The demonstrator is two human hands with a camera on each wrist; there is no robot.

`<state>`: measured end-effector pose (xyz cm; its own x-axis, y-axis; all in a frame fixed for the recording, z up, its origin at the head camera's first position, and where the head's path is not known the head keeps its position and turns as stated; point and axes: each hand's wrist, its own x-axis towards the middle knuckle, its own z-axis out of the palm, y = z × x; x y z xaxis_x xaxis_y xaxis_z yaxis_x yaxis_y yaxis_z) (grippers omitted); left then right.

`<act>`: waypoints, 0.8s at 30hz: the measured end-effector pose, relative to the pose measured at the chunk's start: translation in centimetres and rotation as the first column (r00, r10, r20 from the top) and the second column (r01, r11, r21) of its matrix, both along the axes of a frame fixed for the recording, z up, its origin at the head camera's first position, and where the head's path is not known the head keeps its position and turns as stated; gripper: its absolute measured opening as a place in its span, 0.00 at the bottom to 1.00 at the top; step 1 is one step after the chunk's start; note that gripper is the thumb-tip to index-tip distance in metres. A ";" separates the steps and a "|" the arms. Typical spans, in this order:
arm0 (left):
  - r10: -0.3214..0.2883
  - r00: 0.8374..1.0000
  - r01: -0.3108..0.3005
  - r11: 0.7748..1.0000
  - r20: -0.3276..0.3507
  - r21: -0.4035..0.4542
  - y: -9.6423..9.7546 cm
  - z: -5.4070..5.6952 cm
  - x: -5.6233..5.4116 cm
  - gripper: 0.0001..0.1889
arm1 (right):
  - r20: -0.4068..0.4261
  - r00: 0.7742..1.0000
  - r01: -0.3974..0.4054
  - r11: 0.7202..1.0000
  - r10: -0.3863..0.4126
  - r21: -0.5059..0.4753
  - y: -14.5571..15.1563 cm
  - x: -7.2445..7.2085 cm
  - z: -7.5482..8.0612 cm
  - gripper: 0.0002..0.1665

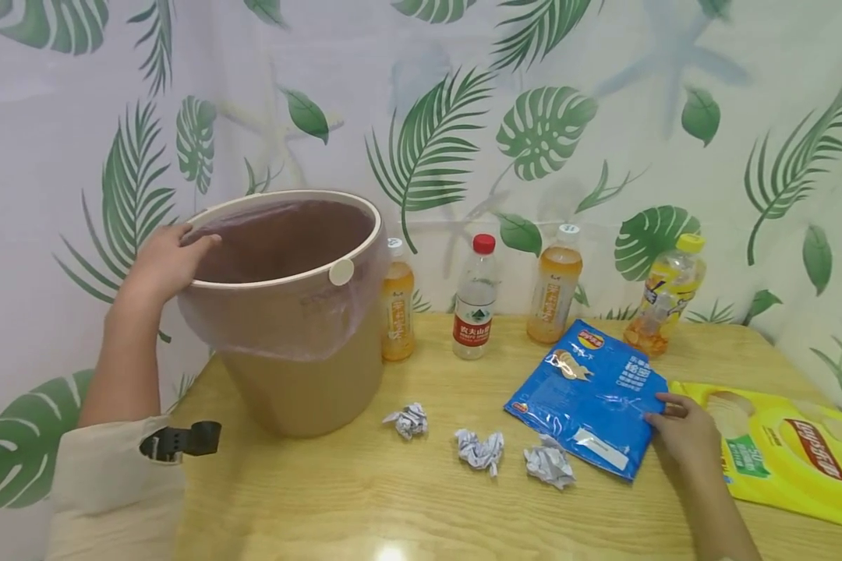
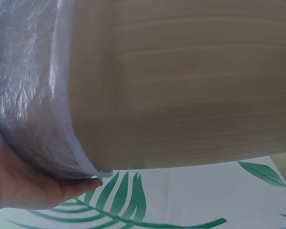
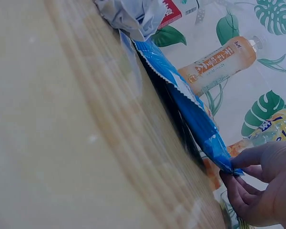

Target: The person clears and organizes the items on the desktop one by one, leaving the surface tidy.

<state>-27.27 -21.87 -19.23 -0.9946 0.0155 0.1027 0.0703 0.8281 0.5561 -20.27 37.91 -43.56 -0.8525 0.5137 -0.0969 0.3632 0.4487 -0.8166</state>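
Here, one hand (image 1: 689, 438) pinches one blue bag (image 1: 592, 399) near three paper balls (image 1: 479, 449).

The blue packet (image 1: 589, 397) looks glossy, the bin (image 1: 305, 397) matt plastic.

there is one bin (image 1: 302, 401), seemingly one liner (image 1: 281, 331), four bottles (image 1: 474, 308), three paper balls (image 1: 480, 450) and two snack bags (image 1: 596, 393).

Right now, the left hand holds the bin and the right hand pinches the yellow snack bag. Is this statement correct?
Not fully; the bag's colour is wrong. The right hand pinches the blue snack bag, as the head view shows. The left hand does hold the bin.
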 end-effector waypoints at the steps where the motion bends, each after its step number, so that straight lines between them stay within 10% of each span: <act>1: -0.005 1.000 0.005 1.000 0.003 -0.003 0.0 0.0 -0.1 0.43 | -0.003 1.000 0.004 1.000 -0.004 -0.013 0.0 0.0 -0.1 0.29; 11: -0.056 0.998 0.057 0.998 0.028 -0.036 -0.5 0.1 -1.0 0.43 | -0.008 0.998 -0.060 0.985 0.059 -0.159 0.4 0.2 -0.1 0.32; 24: -0.051 0.999 0.052 0.996 0.017 -0.071 -0.4 -0.1 -1.0 0.43 | -0.081 0.982 -0.190 0.862 0.173 -0.469 0.5 0.7 0.4 0.39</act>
<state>-28.22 -22.31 -19.33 -0.9938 0.0732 0.0841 0.1055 0.8613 0.4971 -19.60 38.40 -43.16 -0.9336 0.2496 -0.2572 0.2803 0.0613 -0.9580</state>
